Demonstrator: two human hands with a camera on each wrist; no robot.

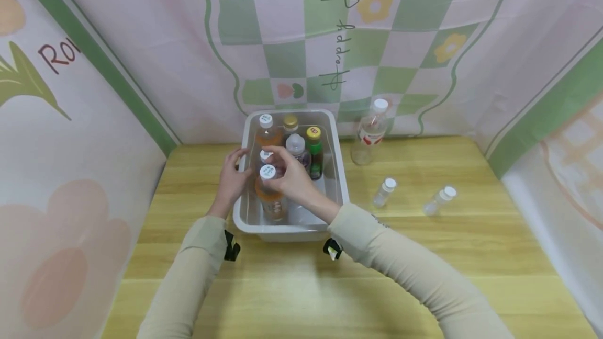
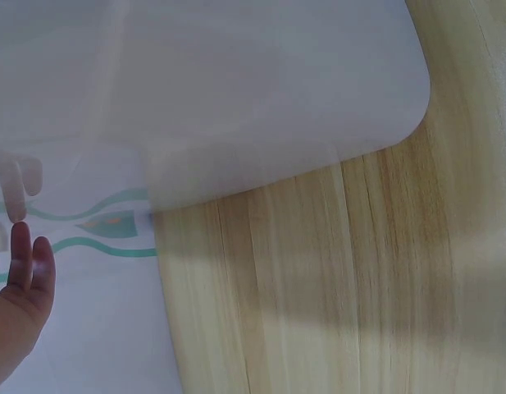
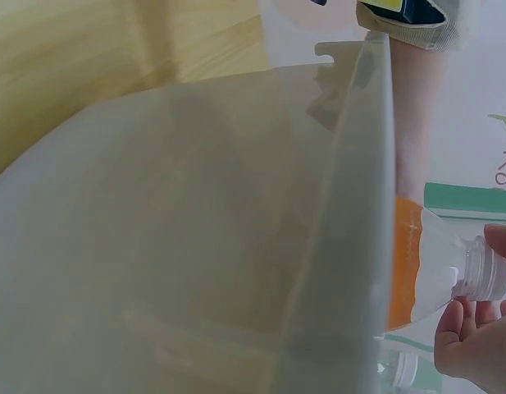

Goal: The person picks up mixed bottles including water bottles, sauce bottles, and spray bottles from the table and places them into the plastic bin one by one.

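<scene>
A grey-white plastic tub (image 1: 291, 235) holds several bottles. My right hand (image 1: 297, 179) reaches over its right side and grips the white-capped neck of the front bottle (image 1: 273, 205), which has orange contents or an orange label. In the right wrist view, that bottle (image 3: 407, 263) shows above the rim, with thumb and fingers around its cap (image 3: 489, 275). My left hand (image 1: 232, 179) is at the tub's left rim, thumb and fingers spread, beside the same bottle. Just behind it, a second white cap (image 1: 266, 156) is partly covered by my right fingers.
Inside the tub stand a white-capped bottle (image 1: 266, 132), a gold-capped bottle (image 1: 290, 122), a clear-capped bottle (image 1: 295, 144) and a yellow-capped green bottle (image 1: 314, 150). On the wooden table to the right are a tall clear bottle (image 1: 369, 137) and two small vials (image 1: 385, 192). A patterned curtain (image 1: 325, 30) hangs behind.
</scene>
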